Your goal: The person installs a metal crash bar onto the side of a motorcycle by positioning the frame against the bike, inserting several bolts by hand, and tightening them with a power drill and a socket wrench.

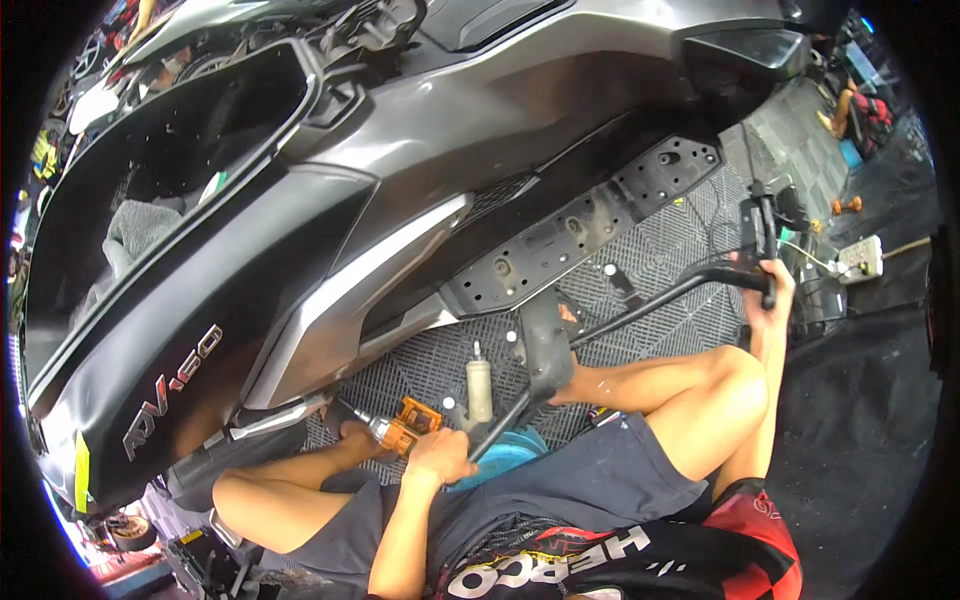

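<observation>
I sit beside a dark grey scooter (440, 130) with a bent black metal bar (655, 303) lying slantwise across my lap area. My left hand (440, 458) is closed around the bar's lower left end. The upper right end, where a black bracket (762, 230) sits, is gripped by my right hand (768, 292). A wide dark plate (545, 345) crosses the middle of the bar, near my foot. Just beyond my left hand lies an orange power driver (400, 430), its tip toward the scooter. The scooter's exposed floorboard (590, 225) shows rows of holes.
On the grey grid mat (660, 245) stands a beige squeeze bottle (479, 390), and a blue basin (512, 452) is partly under the bar. At right lie a white power strip (860, 258), cables and an orange tool (847, 206). Another person (862, 110) is at the far right.
</observation>
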`<control>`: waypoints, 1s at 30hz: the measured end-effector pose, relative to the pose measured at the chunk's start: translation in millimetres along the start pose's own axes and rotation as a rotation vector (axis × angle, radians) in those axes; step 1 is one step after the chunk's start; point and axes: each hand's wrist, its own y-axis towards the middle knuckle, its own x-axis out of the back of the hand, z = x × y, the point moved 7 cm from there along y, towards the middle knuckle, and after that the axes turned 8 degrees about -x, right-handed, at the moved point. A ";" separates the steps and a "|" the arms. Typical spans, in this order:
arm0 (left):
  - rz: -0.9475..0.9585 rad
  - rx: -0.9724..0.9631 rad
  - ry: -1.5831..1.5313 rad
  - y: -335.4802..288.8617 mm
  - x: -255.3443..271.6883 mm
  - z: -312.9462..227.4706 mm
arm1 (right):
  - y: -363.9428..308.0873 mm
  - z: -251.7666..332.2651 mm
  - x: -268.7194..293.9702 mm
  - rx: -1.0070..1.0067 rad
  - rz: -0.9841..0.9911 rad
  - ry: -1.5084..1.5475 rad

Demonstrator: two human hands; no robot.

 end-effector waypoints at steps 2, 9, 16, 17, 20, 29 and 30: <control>-0.012 -0.073 -0.054 -22.8 0.1 -8.1 | -12.1 4.2 -13.2 -0.023 0.044 0.056; -0.190 -0.081 -0.102 -29.1 35.3 -49.9 | -29.1 38.7 25.3 0.004 0.009 0.026; -0.657 -0.057 -0.442 130.2 -2.7 -91.7 | -53.9 35.0 -1.4 0.034 -0.095 -0.057; -0.663 -0.002 -0.493 148.9 -5.9 -91.6 | -54.9 35.9 -0.6 0.045 -0.107 -0.057; -0.579 0.065 -0.615 159.7 -5.5 -95.5 | -57.7 42.0 2.7 0.057 -0.158 0.042; -0.528 -0.729 -0.375 29.9 60.7 -120.3 | -36.9 39.3 3.3 0.071 -0.197 0.015; -0.498 -0.731 -0.293 10.7 66.7 -117.3 | -32.1 37.0 -2.6 0.090 -0.202 0.002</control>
